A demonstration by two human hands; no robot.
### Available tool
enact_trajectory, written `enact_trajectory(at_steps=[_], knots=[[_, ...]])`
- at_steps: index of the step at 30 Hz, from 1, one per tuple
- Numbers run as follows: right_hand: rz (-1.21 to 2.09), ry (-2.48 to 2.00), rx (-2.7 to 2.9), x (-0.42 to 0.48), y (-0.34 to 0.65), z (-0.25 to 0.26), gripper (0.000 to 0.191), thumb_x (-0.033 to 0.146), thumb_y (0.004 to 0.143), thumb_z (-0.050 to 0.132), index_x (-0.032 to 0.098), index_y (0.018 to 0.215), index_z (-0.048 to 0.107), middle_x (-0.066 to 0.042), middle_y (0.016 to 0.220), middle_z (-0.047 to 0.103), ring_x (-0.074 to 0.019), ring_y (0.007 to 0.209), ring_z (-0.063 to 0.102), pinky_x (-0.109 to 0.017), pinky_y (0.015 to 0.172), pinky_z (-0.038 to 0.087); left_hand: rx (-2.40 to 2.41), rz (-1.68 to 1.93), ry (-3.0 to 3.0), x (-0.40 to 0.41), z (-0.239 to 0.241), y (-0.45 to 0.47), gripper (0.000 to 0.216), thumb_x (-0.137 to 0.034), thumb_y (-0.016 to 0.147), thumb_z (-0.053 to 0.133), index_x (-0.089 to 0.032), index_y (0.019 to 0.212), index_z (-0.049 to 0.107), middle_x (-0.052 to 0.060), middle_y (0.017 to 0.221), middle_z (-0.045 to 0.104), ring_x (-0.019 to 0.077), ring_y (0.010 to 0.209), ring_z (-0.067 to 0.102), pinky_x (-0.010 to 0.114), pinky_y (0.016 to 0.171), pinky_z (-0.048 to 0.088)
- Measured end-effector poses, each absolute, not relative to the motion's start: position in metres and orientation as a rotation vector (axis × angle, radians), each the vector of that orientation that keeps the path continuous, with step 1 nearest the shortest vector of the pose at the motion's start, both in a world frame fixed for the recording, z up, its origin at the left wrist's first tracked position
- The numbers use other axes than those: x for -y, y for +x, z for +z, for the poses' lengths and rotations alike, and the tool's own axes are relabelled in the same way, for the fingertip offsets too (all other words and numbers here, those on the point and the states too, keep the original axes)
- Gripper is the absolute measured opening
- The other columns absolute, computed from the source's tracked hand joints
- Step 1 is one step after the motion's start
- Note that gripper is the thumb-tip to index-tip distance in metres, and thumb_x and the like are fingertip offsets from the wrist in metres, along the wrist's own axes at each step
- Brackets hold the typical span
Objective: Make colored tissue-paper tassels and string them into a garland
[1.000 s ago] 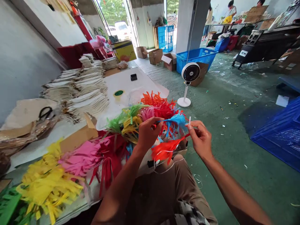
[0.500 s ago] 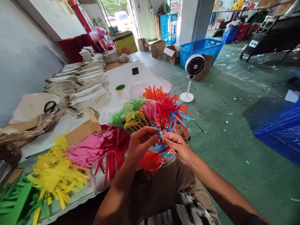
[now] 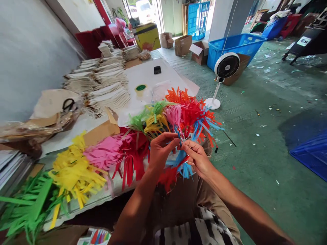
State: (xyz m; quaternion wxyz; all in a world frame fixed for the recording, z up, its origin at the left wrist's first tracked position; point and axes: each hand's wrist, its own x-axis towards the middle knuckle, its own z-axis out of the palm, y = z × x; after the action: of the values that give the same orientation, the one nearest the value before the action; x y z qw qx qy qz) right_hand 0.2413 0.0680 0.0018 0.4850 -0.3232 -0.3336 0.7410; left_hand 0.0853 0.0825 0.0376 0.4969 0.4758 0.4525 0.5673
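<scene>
Head view shows both hands meeting at frame centre: the left hand (image 3: pixel 159 151) and right hand (image 3: pixel 196 158) pinch the blue paper tassel (image 3: pixel 182 160) between fingertips, in front of a bundle of coloured tassels (image 3: pixel 178 117). Yellow tassels (image 3: pixel 74 173) and pink tassels (image 3: pixel 104 153) lie on the tabletop (image 3: pixel 143 73) at lower left. A white fan (image 3: pixel 226 68) stands on the floor at upper right.

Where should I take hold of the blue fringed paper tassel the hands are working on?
Grip the blue fringed paper tassel at its gathered neck, where the left hand and right hand pinch it. Come from below, on the lap side: the loose strips splay outward and would probably crumple.
</scene>
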Motion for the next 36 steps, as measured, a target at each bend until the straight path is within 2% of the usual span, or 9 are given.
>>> enact_trajectory(at_steps=[5,11,16,20,25,29,34,36], knots=[[1.816,-0.768,0.775,-0.0694,0.2370,0.0006,0.038,0.055,0.081,0.087,0.021,0.090,0.070,0.004,0.076,0.063,-0.0022,0.045,0.024,-0.020,0.038,0.015,-1.088,1.380,1.138,-0.0833,0.0361,0.0888,0.024,-0.037,0.079,0.090,-0.018,0.089,0.079,0.001,0.073,0.074,0.0098,0.060,0.064,0.021,0.057,0.053],[1.854,-0.752,0.748,-0.0691,0.2367,-0.0009,0.036,0.052,0.082,0.086,0.021,0.094,0.072,0.001,0.087,0.069,-0.0008,0.045,0.025,-0.018,0.037,0.017,-1.017,1.393,1.170,-0.0844,0.0337,0.0871,0.022,-0.034,0.079,0.090,-0.018,0.085,0.076,0.002,0.090,0.075,0.0093,0.069,0.066,0.020,0.062,0.056],[1.862,-0.765,0.754,-0.0674,0.2356,0.0010,0.038,0.052,0.080,0.088,0.020,0.091,0.070,0.003,0.078,0.062,-0.0005,0.043,0.026,-0.017,0.036,0.018,-1.064,1.351,1.163,-0.0850,0.0382,0.0877,0.032,-0.039,0.075,0.092,-0.019,0.095,0.076,-0.001,0.080,0.071,0.0106,0.066,0.066,0.022,0.061,0.059],[1.859,-0.782,0.764,-0.0675,0.2349,0.0015,0.039,0.052,0.080,0.089,0.020,0.090,0.069,0.004,0.075,0.060,-0.0004,0.043,0.025,-0.017,0.036,0.016,-1.117,1.386,1.182,-0.0849,0.0397,0.0896,0.028,-0.039,0.078,0.090,-0.018,0.089,0.075,-0.002,0.073,0.071,0.0094,0.059,0.064,0.021,0.058,0.056],[1.866,-0.758,0.776,-0.0685,0.2371,-0.0012,0.038,0.053,0.081,0.086,0.020,0.090,0.070,0.003,0.081,0.065,-0.0004,0.044,0.021,-0.018,0.036,0.015,-1.004,1.400,1.125,-0.0874,0.0331,0.0876,0.026,-0.038,0.078,0.090,-0.018,0.088,0.076,-0.002,0.070,0.070,0.0093,0.060,0.064,0.021,0.060,0.055],[1.850,-0.764,0.801,-0.0693,0.2379,-0.0029,0.040,0.055,0.080,0.086,0.020,0.091,0.070,0.005,0.075,0.059,-0.0011,0.044,0.020,-0.018,0.036,0.017,-0.945,1.387,1.064,-0.0866,0.0313,0.0896,0.024,-0.037,0.081,0.088,-0.019,0.090,0.074,-0.002,0.073,0.068,0.0090,0.061,0.062,0.021,0.061,0.054],[1.768,-0.836,0.886,-0.0718,0.2352,-0.0065,0.042,0.060,0.081,0.084,0.022,0.087,0.068,0.010,0.061,0.038,-0.0029,0.043,0.017,-0.019,0.037,0.015,-1.023,1.312,1.207,-0.0857,0.0378,0.0935,0.025,-0.035,0.080,0.085,-0.019,0.087,0.067,0.001,0.088,0.069,0.0116,0.074,0.062,0.023,0.068,0.052],[1.703,-0.876,0.952,-0.0747,0.2372,-0.0073,0.039,0.060,0.084,0.083,0.023,0.088,0.070,0.009,0.061,0.038,-0.0042,0.044,0.019,-0.020,0.038,0.017,-1.079,1.284,1.344,-0.0895,0.0408,0.0898,0.020,-0.031,0.081,0.081,-0.019,0.086,0.066,0.001,0.086,0.067,0.0117,0.074,0.060,0.023,0.070,0.051]])
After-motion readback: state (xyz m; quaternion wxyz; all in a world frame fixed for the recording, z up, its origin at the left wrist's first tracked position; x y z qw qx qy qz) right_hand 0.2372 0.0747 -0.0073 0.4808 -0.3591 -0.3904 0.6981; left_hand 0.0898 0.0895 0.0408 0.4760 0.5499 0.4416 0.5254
